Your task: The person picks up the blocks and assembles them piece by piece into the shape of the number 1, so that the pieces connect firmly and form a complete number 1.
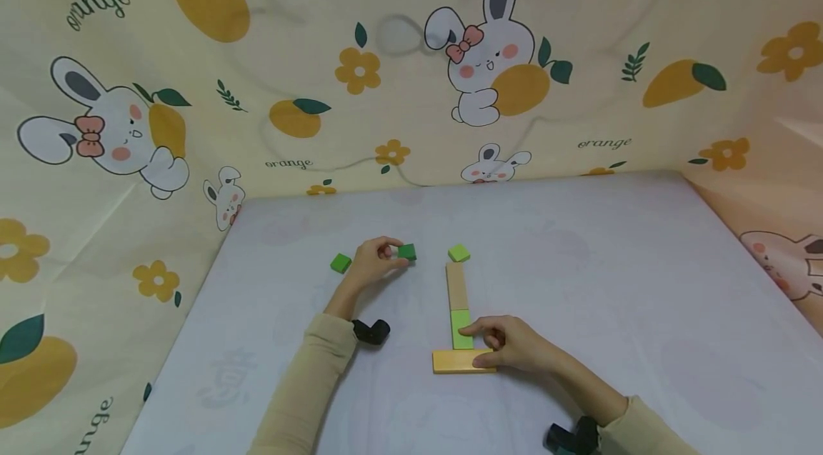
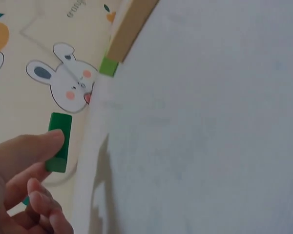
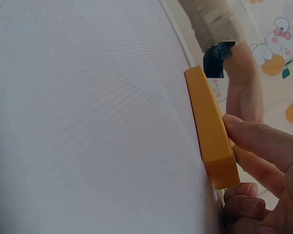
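Observation:
My left hand (image 1: 374, 259) pinches a small dark green block (image 1: 407, 251) between thumb and fingertips, above the white tabletop. In the left wrist view the thumb lies across the face of this green block (image 2: 62, 124). My right hand (image 1: 517, 344) rests its thumb on the right end of an orange-yellow rectangular block (image 1: 453, 362). Its index fingertip lies on a light green block (image 1: 460, 319), which touches the orange-yellow block's far side. Beyond that, a light wooden block (image 1: 456, 286) continues the line. In the right wrist view the thumb touches the orange block (image 3: 210, 126).
Past the wooden block's far end sits a turned light green block (image 1: 459, 252). Another green block (image 1: 341, 263) lies left of the left hand. Black wrist devices (image 1: 371, 332) are on both wrists. Patterned cloth (image 1: 386, 69) rises behind the white table (image 1: 611, 262).

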The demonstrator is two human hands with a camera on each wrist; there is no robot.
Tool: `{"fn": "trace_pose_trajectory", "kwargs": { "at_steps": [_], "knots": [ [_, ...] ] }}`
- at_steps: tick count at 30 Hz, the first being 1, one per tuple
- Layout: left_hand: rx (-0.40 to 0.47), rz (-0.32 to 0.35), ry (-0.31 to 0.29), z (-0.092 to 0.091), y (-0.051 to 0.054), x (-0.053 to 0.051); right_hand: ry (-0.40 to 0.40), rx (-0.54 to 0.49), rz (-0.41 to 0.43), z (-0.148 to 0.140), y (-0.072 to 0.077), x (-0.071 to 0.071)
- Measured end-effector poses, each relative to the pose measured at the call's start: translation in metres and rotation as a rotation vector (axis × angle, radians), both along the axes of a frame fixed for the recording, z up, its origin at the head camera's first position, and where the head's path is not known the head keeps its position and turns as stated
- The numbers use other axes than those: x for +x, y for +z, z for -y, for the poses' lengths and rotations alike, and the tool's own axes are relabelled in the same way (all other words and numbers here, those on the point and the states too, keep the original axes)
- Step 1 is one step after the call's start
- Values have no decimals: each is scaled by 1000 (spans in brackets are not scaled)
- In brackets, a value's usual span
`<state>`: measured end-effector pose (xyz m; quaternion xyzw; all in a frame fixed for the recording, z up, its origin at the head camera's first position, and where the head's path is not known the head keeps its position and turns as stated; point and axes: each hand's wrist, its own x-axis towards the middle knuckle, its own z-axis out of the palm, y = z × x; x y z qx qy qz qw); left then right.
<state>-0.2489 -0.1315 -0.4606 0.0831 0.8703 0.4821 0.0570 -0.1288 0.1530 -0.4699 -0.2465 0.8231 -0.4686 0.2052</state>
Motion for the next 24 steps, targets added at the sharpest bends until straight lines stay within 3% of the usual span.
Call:
{"fn": "trace_pose_trajectory", "kwargs": {
  "at_steps": [10,24],
  "knots": [
    [-2,-13,52,-14,3,7,4,-22,-2,1,2,0],
    [32,-22,38,-33,-3,14,0,13,-19,1,4,0]
  ]
}}
